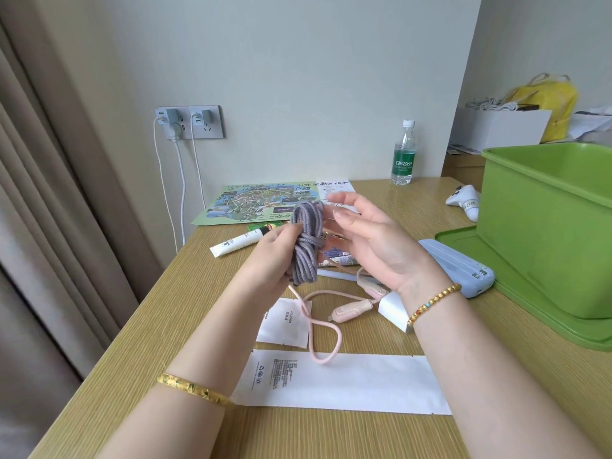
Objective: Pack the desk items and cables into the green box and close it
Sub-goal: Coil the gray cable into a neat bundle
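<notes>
Left hand (pixel 276 251) pinches the coiled purple cable (pixel 306 241); right hand (pixel 367 240), fingers spread, hovers beside. Next, I judge: into the green box (pixel 543 226) rightward.

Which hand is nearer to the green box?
The right hand. It is raised open between the purple cable and the green box; the left hand holds that cable, farther from the box.

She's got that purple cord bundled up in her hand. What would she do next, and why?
Probably carry the purple cable bundle rightward and drop it into the green box. It already looks coiled and tied, the left hand holds it in a grip, the right hand is open beside it, and the box stands open on its lid.
</notes>
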`<state>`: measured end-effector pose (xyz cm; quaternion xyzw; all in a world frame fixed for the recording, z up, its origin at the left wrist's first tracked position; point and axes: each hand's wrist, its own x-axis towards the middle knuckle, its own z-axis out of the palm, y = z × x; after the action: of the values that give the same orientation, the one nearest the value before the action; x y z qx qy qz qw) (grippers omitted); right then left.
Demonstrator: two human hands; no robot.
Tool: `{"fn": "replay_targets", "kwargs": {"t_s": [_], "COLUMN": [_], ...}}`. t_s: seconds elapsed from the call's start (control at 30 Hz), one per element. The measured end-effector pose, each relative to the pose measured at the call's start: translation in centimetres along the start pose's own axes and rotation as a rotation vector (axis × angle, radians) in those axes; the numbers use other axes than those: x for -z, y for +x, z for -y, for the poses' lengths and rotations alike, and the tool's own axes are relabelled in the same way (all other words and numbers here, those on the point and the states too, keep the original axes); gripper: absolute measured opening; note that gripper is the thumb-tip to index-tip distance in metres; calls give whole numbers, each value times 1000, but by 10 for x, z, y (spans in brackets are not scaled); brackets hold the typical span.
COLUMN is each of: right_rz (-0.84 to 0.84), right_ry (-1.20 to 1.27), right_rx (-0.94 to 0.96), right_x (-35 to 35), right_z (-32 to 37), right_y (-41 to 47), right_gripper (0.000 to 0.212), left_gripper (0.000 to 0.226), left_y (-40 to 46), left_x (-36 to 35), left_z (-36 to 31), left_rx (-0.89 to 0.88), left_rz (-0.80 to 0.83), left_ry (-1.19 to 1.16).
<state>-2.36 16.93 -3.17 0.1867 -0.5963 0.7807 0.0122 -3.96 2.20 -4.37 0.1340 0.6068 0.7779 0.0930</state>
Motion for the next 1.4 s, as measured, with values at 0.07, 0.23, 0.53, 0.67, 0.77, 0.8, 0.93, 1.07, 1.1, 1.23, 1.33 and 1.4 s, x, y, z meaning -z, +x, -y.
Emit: {"fn": "replay_targets", "kwargs": {"t_s": [0.07,0.23,0.53,0.67,0.77,0.8,0.93,1.07,1.1,1.23,1.33,1.4], "right_rz": [83,-62,-26,-96,-119,-121,-192,-320,-330,-382,-378,-324], "right_ry": [-89,-536,-567,-534,-578,-585,-661,-653,-669,-714,-742,-736], "right_rx": [17,24,-15,57,84,91,67,28,24,80,168,194], "right_x": [2,-2,-3,-3,-3,-4,-2,4,4,-1,-4,-4], "right_z": [1,1,-2,-5,-6,-7,-7,-4,-5,-8,-9,-8], "right_y": [0,1,0,4,5,5,5,5,5,7,7,6], "right_gripper": [37,40,21,22,22,23,21,14,13,17,21,22], "left_gripper": [29,32,38,40,50,53,51,27,34,42,37,19], "left_y": [0,-5,-4,-1,1,2,2,1,1,-3,-3,-2], "left_x": [1,-3,-1,-2,1,2,6,3,1,-9,-9,-9], "left_z": [-2,1,-3,-1,0,0,-1,3,6,16,14,10], "left_rx": [84,197,252,223,223,222,106,-57,-101,-361,-334,-256], "left_rz": [82,210,183,67,-23,-32,-42,-90,-121,-373,-362,-326], "left_ry": [-151,-131,-240,-179,-188,-189,-26,441,539,819,676,471]}}
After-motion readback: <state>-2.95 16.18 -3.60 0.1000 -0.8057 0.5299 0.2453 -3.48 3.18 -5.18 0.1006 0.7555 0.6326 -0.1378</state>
